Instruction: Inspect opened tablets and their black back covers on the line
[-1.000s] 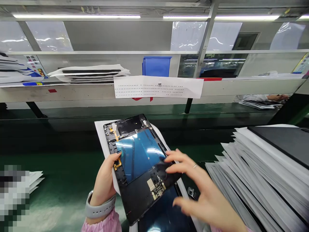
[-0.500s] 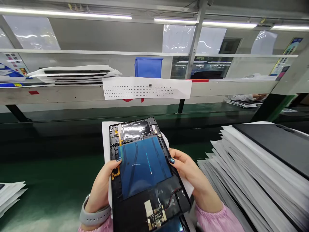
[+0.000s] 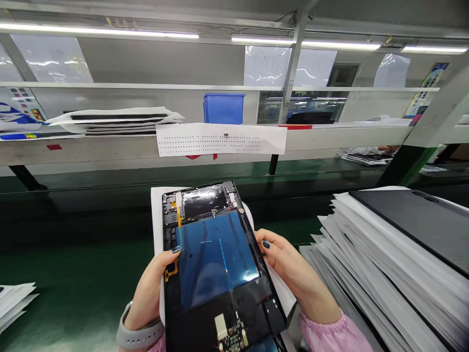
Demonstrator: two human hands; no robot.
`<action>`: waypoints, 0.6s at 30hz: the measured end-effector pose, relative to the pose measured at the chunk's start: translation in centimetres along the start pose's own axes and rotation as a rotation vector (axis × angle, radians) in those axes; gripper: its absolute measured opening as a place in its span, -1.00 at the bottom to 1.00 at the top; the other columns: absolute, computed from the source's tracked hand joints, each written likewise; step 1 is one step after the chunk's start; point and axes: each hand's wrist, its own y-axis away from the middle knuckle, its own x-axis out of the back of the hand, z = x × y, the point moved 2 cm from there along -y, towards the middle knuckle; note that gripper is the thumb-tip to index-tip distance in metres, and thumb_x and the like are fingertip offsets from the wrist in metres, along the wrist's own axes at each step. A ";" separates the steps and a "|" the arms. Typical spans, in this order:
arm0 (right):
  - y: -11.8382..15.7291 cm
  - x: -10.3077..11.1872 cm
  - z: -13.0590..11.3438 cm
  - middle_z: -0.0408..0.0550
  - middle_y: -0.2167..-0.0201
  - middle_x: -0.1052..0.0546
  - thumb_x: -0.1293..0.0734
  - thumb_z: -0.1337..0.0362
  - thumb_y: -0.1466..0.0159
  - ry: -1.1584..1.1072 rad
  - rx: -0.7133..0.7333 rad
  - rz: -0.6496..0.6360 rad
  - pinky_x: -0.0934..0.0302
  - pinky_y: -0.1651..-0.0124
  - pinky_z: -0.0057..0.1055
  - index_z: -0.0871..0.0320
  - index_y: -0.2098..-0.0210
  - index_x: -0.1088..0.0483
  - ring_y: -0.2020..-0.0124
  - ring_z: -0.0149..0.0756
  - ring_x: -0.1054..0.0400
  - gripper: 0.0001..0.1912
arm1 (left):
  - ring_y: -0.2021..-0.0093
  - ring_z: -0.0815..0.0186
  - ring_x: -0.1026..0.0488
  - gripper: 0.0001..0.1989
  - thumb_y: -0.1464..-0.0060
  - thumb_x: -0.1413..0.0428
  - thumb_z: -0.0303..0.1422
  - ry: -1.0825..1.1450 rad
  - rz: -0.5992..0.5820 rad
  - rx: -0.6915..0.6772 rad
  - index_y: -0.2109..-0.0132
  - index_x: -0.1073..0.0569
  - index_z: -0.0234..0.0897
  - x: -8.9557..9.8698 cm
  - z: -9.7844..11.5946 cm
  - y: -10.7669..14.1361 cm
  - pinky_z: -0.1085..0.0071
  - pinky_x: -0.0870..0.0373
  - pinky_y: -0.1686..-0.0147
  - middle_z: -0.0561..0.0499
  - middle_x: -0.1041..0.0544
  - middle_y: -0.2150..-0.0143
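Note:
An opened tablet (image 3: 200,322) lies tilted before me, its inside facing up. It shows a large blue battery (image 3: 216,259), orange flex cables and a small circuit board (image 3: 232,337) near the bottom. Behind it a white sheet or sleeve (image 3: 157,210) sticks out on both sides. My left hand (image 3: 148,283) grips the left edge, thumb on top by the battery and fingers hidden underneath. At the right edge, my right hand (image 3: 293,269) is closed with its fingers curled at the side; its thumb is off the tablet's face, and part of its grip is hidden.
To the right rises a tall stack of white sleeves (image 3: 370,254) with a dark panel (image 3: 414,220) on top. More white sleeves (image 3: 16,303) lie at the left on the green bench (image 3: 91,274). A shelf ahead carries a blue bin (image 3: 223,108) and a hanging paper strip (image 3: 220,141).
My right thumb has lifted off the tablet's right edge and drawn in toward the fingers. My left hand keeps its hold. The view has shifted slightly.

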 end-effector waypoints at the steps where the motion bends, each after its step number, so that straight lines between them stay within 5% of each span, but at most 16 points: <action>1: 0.0 -0.1 0.0 -0.16 0.43 -0.45 -0.52 0.00 -0.18 -0.011 0.021 0.003 -0.24 0.36 -0.46 0.13 0.38 -0.50 0.44 -0.36 -0.30 -0.68 | 0.19 -0.02 -0.66 -0.85 0.00 -0.18 -0.41 -0.010 0.001 -0.001 0.38 -0.66 -0.35 0.0 -0.1 0.0 0.22 -0.65 0.19 -0.09 -0.69 0.41; 8: 0.2 0.5 -0.4 -0.12 0.14 -0.55 -0.50 0.10 -0.23 -0.027 0.171 0.009 -0.32 0.10 -0.38 -0.07 0.01 -0.51 0.21 -0.26 -0.43 -0.65 | 0.23 0.00 -0.67 -0.81 -0.07 -0.13 -0.44 -0.039 0.036 0.032 0.37 -0.65 -0.38 -0.1 0.1 0.2 0.21 -0.65 0.18 -0.13 -0.69 0.37; 13: 0.6 -0.2 -0.6 -0.14 0.33 -0.54 -0.48 0.03 -0.24 -0.037 0.084 -0.050 -0.32 0.21 -0.41 0.06 0.29 -0.55 0.38 -0.33 -0.39 -0.76 | 0.21 -0.02 -0.67 -0.79 -0.08 -0.11 -0.46 -0.014 -0.001 0.084 0.38 -0.65 -0.38 -0.4 -0.1 0.4 0.20 -0.64 0.18 -0.16 -0.68 0.39; 18: 0.5 -0.8 -0.6 -0.10 0.36 -0.62 -0.49 0.01 -0.23 -0.049 0.017 -0.086 -0.36 0.18 -0.41 0.06 0.17 -0.64 0.36 -0.30 -0.47 -0.70 | 0.27 -0.01 -0.66 -0.85 0.06 -0.30 -0.34 -0.113 -0.095 0.109 0.35 -0.66 -0.36 0.5 -0.8 -0.7 0.20 -0.63 0.19 -0.11 -0.68 0.40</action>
